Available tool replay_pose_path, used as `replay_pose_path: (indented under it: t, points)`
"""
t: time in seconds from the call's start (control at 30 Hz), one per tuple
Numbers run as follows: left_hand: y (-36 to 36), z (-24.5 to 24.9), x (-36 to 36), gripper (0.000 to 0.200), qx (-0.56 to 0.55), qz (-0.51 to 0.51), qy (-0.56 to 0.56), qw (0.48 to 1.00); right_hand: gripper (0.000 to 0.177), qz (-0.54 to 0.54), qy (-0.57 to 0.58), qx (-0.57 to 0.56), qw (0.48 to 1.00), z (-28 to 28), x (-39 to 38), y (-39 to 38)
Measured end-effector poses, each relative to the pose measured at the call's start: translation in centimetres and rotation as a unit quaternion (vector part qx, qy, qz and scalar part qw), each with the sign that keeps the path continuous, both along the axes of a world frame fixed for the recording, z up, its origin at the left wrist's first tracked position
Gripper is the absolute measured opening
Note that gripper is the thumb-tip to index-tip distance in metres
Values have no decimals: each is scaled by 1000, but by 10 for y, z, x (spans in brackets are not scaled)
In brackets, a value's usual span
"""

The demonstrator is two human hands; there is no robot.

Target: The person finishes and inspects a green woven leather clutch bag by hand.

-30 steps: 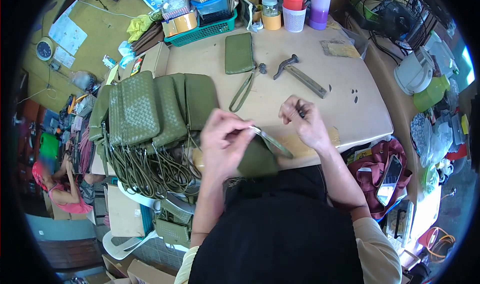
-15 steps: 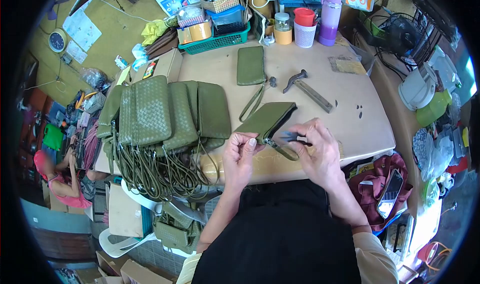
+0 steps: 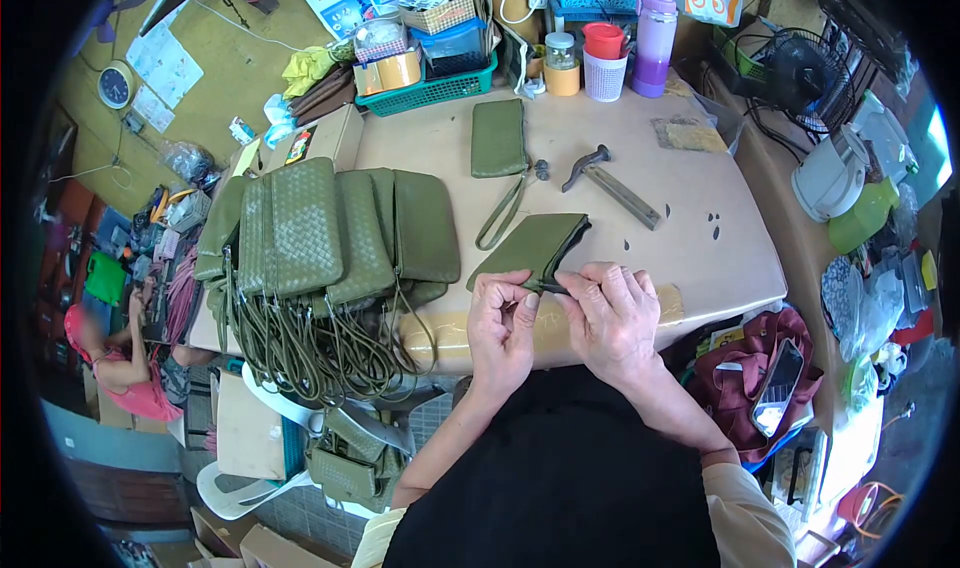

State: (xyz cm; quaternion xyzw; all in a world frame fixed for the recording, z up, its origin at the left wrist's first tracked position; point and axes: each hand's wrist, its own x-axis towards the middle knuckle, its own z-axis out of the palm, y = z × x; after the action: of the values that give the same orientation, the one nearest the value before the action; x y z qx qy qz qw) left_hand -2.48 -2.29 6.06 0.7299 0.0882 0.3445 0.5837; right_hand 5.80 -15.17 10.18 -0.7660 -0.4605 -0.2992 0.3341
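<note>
A green pouch [image 3: 532,246] with a dark zipper edge lies at an angle on the table, its near corner between my hands. The fingers of my left hand [image 3: 503,326] pinch that corner. My right hand [image 3: 612,318] is closed at the zipper edge just beside it; whatever else its fingers hold is hidden. Beyond this pouch rests another green pouch [image 3: 498,139] with a wrist strap. A hammer [image 3: 622,194] lies to the right. To the left are piled several green pouches [image 3: 291,230], some woven, with straps hanging over the table edge.
Baskets [image 3: 428,86], cups and a purple bottle [image 3: 655,43] line the back of the table [image 3: 725,258]. A maroon bag [image 3: 735,373] with a phone is at the right, below the edge. White chairs [image 3: 222,493] and a seated person [image 3: 125,373] are at the left.
My right hand has moved left to the pouch's corner, close to my left hand. The dark tool seen in its fingers and the strap loop are now hidden. My left hand has shifted slightly right.
</note>
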Motion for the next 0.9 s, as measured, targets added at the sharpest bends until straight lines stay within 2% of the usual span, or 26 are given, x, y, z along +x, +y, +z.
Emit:
replay_pose_path:
  t: [0.03, 0.07, 0.1, 0.13, 0.17, 0.2, 0.27, 0.3, 0.33, 0.37, 0.4, 0.47, 0.5, 0.53, 0.6, 0.63, 0.67, 0.7, 0.83, 0.9]
  points:
    - [-2, 4, -1, 11, 35, 17, 1, 999, 33, -1, 0, 0, 1000, -4, 2, 0]
    - [-3, 7, -3, 11, 34, 16, 2, 999, 32, 27, 55, 28, 998, -12, 6, 0]
    - [-3, 12, -4, 9, 79, 23, -5, 997, 31, 54, 109, 56, 991, -13, 8, 1]
    - [-3, 17, -7, 8, 124, 31, -11, 992, 31, 53, 110, 56, 991, -10, 7, 2]
    - [-2, 24, -9, 8, 124, 30, -10, 992, 28, 116, 264, 169, 943, -4, 3, 5]
    - [-1, 32, -11, 7, 132, 23, -22, 991, 26, 174, 406, 275, 854, 2, 1, 8]
    - [-4, 51, -16, 6, 139, 16, -30, 990, 23, 156, 422, 234, 862, 0, 0, 8]
    - [-6, 62, -20, 6, 92, -3, -31, 995, 21, 232, 466, 177, 835, -4, 0, 8]
    - [-7, 68, -20, 5, 46, -22, -33, 998, 19, 307, 504, 118, 799, -3, 1, 8]
    - [-5, 71, -16, 9, 59, -24, -87, 994, 17, 306, 602, 160, 720, 1, -3, 6]
    - [-1, 69, -11, 9, 60, -24, -86, 994, 16, 300, 610, 191, 709, -5, 1, 7]
    - [10, 55, 1, 16, 140, 29, -59, 988, 17, 256, 741, 173, 596, -21, 13, 3]
    - [18, 48, 3, 24, 208, 25, -14, 978, 17, 256, 741, 173, 596, -38, 22, 3]
    - [24, 30, 5, 26, 182, -12, 37, 983, 18, 230, 756, 140, 596, -61, 32, 4]
    - [35, -26, 14, 35, 158, -53, 57, 984, 20, 200, 773, 108, 593, -79, 42, 1]
    - [36, -40, 14, 35, 157, -54, 60, 984, 21, 158, 649, 9, 744, -82, 45, 0]
    - [37, -52, 13, 38, 173, -69, 90, 978, 24, 110, 492, -90, 859, -85, 48, -2]
    - [36, -54, 13, 42, 188, -84, 121, 971, 28, 81, 458, -94, 880, -89, 46, -6]
    - [24, -50, 22, 47, 239, -62, 136, 960, 27, 101, 486, -77, 865, -91, 59, -11]
    - [11, -44, 28, 41, 329, 0, 193, 925, 26, 93, 551, -105, 823, -87, 63, -9]
